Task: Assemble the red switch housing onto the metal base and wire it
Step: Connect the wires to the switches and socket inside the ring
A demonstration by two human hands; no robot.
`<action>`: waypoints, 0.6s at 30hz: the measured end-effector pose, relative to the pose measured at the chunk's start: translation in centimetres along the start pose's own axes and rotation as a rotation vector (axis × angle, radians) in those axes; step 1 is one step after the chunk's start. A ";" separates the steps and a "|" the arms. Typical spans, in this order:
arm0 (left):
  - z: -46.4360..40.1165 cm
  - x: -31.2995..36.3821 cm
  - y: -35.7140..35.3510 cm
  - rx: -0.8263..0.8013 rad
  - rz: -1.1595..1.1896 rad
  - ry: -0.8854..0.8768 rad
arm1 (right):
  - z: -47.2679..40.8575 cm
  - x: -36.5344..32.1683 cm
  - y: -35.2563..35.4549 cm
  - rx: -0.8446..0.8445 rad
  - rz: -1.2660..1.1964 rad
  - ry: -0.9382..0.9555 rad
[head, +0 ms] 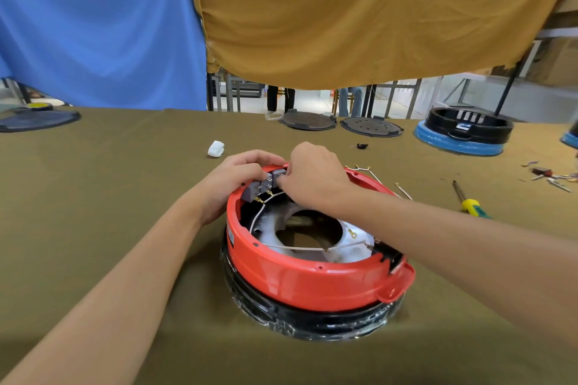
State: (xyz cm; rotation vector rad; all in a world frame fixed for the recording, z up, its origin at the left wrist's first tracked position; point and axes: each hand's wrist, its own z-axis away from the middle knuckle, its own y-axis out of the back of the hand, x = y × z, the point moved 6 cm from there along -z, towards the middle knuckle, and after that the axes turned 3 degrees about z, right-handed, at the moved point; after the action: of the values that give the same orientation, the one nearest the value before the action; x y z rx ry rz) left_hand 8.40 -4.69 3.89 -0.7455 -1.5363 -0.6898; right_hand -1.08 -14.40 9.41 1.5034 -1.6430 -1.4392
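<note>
Working at the far rim of the round red plastic housing [312, 278], both hands meet over a grey plastic switch block [266, 183] seated just inside the ring. The housing sits mid-bench on a black base wrapped in clear film [312, 322], with a pale metal plate [350, 247] showing through its open centre.

Left hand [237, 178]: fingers curled over the rim and around the grey block, steadying it. Right hand [312, 178]: fingers bunched and pinching at the block's terminal face; what they pinch is hidden, probably a connector on a thin white wire [259, 212] that runs down into the ring.

Handling judgement: the red shell looks light, stiff and glossy, so likely slippery; best braced at the rim, as the left hand does. The spade terminals look small and easily bent, so push straight on. The wires are limp and will spring aside.

Surroundings, left to right on the olive cloth-covered bench [93, 197]:
- flat black round lid [37, 120], far left edge
- small white wad [215, 148], just beyond the left hand
- two dark round plates [308, 120] at the far edge
- spare white leads with ring terminals [359, 169], just right of the housing
- yellow-and-green-handled screwdriver [469, 205], near the right forearm
- blue-and-black round unit [463, 131], far right
- scattered small metal parts [550, 176]

Obstruction: a second white wire [297, 248] is stretched across the opening, and the right forearm crosses above the housing's right side.
</note>
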 end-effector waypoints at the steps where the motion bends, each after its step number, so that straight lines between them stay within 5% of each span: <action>1: 0.1 0.0 0.0 0.009 -0.004 0.005 | -0.1 0.3 0.3 -0.007 -0.012 -0.007; 9: 0.1 0.2 0.0 0.014 -0.032 0.020 | -0.5 1.5 1.4 -0.150 -0.108 -0.008; 18: 0.2 0.2 0.0 0.013 -0.046 0.005 | -0.9 0.2 -0.2 -0.089 0.032 0.091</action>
State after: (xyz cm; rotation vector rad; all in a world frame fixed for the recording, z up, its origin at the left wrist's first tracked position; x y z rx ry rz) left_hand 8.28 -4.57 4.10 -0.6999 -1.5559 -0.7147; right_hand -0.29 -14.91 9.51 1.4647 -1.5229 -1.3871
